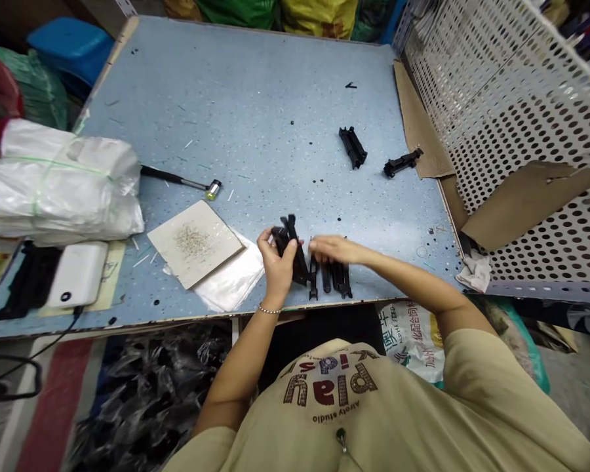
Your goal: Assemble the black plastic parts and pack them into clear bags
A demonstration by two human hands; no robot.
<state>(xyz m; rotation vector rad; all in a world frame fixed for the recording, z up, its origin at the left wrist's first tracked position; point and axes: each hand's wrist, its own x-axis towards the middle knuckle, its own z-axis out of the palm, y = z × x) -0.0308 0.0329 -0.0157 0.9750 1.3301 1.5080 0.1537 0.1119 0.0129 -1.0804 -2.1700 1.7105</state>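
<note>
My left hand is closed around several long black plastic parts, which tilt above the table near its front edge. Just right of them, my right hand reaches in from the side with its fingers stretched out over a row of similar black plastic pieces. Its fingertips are close to a narrow black piece at the left end of the row. The palm hides the upper ends of the row, and whether the fingertips touch a piece is unclear.
Further back lie two black parts. A small hammer, a square board on white sheets and a wrapped white bundle are at left. A white power bank sits nearby. A perforated panel borders the right side.
</note>
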